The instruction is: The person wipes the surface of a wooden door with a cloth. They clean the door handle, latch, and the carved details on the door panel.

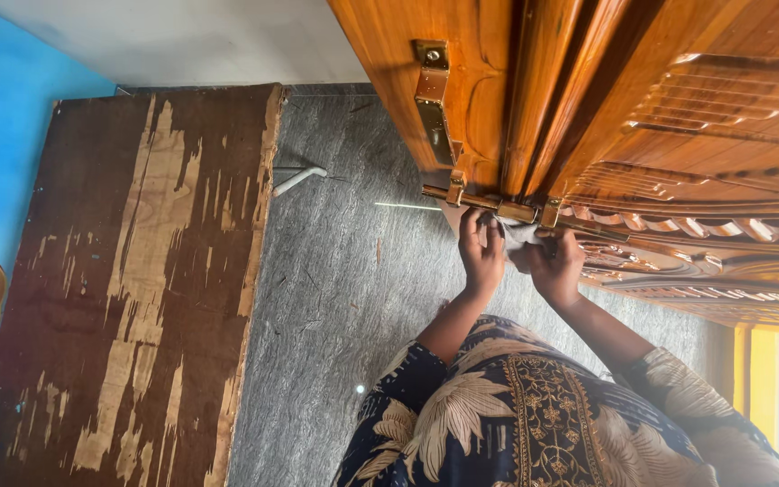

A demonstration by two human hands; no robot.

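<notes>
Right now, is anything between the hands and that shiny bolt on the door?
Only a pale cloth. Both the left hand and the right hand press it against the brass bolt on the wooden door. Nothing else visible lies between them.

Both hands (pixel 516 257) at the bolt (pixel 498 206) on the door (pixel 678 108) — a board (pixel 137 271) lies well left.
</notes>
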